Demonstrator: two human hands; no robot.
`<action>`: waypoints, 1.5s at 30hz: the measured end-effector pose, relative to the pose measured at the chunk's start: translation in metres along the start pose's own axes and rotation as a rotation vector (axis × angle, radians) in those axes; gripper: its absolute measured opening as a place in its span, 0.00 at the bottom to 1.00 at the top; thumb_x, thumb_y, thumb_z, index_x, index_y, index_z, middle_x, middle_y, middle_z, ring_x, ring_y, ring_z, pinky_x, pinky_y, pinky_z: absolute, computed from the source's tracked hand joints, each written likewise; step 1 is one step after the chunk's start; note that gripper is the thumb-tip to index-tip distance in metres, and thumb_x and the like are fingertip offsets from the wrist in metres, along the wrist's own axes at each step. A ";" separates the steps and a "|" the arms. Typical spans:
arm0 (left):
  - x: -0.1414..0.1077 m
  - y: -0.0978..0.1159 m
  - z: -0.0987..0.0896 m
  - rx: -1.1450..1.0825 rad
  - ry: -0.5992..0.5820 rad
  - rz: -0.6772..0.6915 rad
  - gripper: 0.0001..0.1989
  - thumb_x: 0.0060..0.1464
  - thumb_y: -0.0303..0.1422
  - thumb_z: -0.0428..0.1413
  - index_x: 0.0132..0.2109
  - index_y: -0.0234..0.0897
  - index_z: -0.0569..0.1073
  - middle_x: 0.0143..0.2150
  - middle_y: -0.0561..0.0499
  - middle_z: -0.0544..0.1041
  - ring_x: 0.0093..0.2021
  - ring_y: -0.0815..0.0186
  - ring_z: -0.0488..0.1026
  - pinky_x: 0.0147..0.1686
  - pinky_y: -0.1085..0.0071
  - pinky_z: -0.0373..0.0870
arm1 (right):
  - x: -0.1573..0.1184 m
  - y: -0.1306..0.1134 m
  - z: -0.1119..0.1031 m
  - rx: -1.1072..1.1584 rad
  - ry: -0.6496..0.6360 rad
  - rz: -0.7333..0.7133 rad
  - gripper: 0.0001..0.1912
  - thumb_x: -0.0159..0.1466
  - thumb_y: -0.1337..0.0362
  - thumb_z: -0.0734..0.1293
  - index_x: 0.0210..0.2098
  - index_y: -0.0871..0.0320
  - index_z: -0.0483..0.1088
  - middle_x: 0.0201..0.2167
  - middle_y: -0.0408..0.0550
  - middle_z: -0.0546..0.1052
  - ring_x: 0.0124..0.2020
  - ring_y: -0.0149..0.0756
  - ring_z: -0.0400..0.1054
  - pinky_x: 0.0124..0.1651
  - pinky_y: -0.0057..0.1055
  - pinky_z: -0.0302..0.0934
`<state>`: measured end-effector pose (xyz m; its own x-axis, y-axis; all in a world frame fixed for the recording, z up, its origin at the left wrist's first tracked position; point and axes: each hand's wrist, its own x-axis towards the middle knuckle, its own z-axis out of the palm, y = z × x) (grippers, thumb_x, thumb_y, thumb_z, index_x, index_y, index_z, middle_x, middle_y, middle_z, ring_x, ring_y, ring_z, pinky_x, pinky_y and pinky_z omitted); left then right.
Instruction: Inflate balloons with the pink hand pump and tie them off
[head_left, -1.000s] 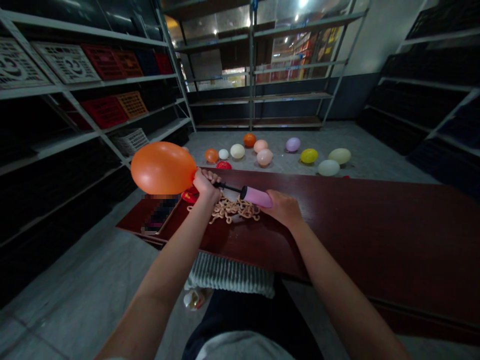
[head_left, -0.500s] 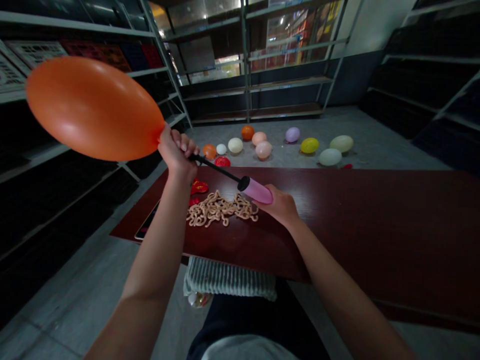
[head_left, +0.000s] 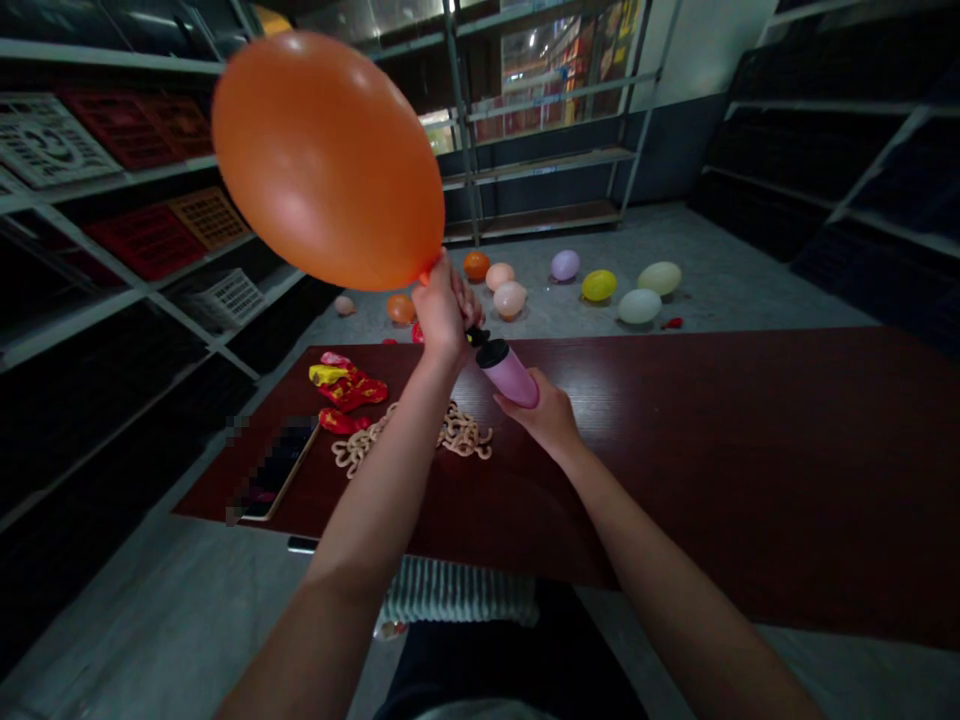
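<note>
Left hand, gripping the orange balloon, is now nearer the pink barrel the right hand clasps.

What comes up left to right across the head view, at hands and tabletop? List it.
Flat dark device, red and yellow pieces, left hand, pink pump, right hand. Left out for overlap: orange balloon, beige curly pile.

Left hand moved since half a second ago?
Yes, rightward. Against the far rack's middle upright, the left hand sat well left before; now it is nearly in line beneath it.
</note>
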<state>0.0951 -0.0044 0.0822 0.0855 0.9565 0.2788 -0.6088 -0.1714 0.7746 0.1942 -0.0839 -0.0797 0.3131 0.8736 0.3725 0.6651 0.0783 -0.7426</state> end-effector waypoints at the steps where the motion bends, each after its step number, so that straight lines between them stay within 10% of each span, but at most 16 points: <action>1: -0.003 -0.008 -0.002 0.000 -0.003 -0.016 0.27 0.66 0.44 0.47 0.20 0.40 0.50 0.11 0.59 0.48 0.09 0.74 0.45 0.11 0.72 0.44 | 0.000 0.001 0.000 -0.013 0.003 0.000 0.23 0.55 0.41 0.67 0.39 0.52 0.68 0.29 0.44 0.77 0.30 0.40 0.72 0.31 0.30 0.56; 16: -0.021 -0.004 -0.085 -0.185 0.321 -0.106 0.24 0.66 0.32 0.42 0.19 0.38 0.50 0.11 0.58 0.50 0.10 0.74 0.47 0.13 0.74 0.47 | -0.011 -0.015 -0.002 -0.435 -0.092 -0.221 0.21 0.57 0.44 0.68 0.42 0.51 0.71 0.35 0.46 0.80 0.34 0.41 0.75 0.31 0.31 0.54; 31: -0.026 0.075 -0.142 -0.219 0.475 0.020 0.21 0.63 0.28 0.44 0.21 0.37 0.49 0.13 0.59 0.49 0.11 0.76 0.47 0.16 0.74 0.49 | -0.018 -0.016 -0.009 -0.435 -0.143 -0.406 0.21 0.58 0.48 0.69 0.45 0.53 0.71 0.39 0.47 0.80 0.37 0.41 0.75 0.34 0.31 0.58; 37: -0.014 0.109 -0.128 -0.170 0.314 0.072 0.26 0.65 0.38 0.47 0.20 0.38 0.49 0.13 0.59 0.48 0.11 0.75 0.45 0.14 0.73 0.49 | -0.015 -0.015 -0.004 -0.310 -0.169 -0.357 0.22 0.58 0.48 0.69 0.47 0.53 0.71 0.40 0.48 0.80 0.38 0.42 0.75 0.35 0.32 0.60; 45: 0.000 0.108 -0.053 -0.071 0.114 0.095 0.27 0.67 0.44 0.46 0.21 0.39 0.49 0.12 0.58 0.47 0.12 0.74 0.43 0.16 0.70 0.45 | -0.016 -0.008 -0.004 -0.202 -0.071 -0.171 0.25 0.57 0.45 0.68 0.47 0.53 0.68 0.35 0.48 0.79 0.35 0.44 0.75 0.34 0.33 0.60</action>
<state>-0.0124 -0.0102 0.1364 -0.0628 0.9580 0.2798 -0.6644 -0.2493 0.7046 0.1864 -0.1001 -0.0776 0.1414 0.8881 0.4374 0.8280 0.1361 -0.5439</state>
